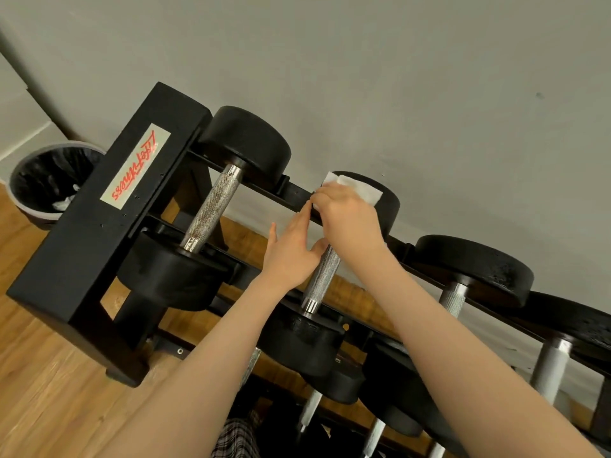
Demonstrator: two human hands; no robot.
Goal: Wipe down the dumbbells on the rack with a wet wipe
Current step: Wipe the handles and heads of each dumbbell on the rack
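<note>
A black rack (99, 233) holds several black dumbbells with knurled steel handles. My right hand (347, 219) presses a white wet wipe (360, 188) onto the far head of the second dumbbell (322, 279) from the left. My left hand (292, 249) lies flat beside that dumbbell's handle, fingers stretched toward the rear rail, thumb touching the handle. The leftmost dumbbell (215, 206) has a rust-speckled handle and rests untouched. More dumbbells (472, 266) sit to the right and on a lower tier.
A grey bin (49, 183) with a black liner stands on the wooden floor left of the rack. A grey wall runs behind the rack. The rack's end plate carries a red-lettered label (135, 166).
</note>
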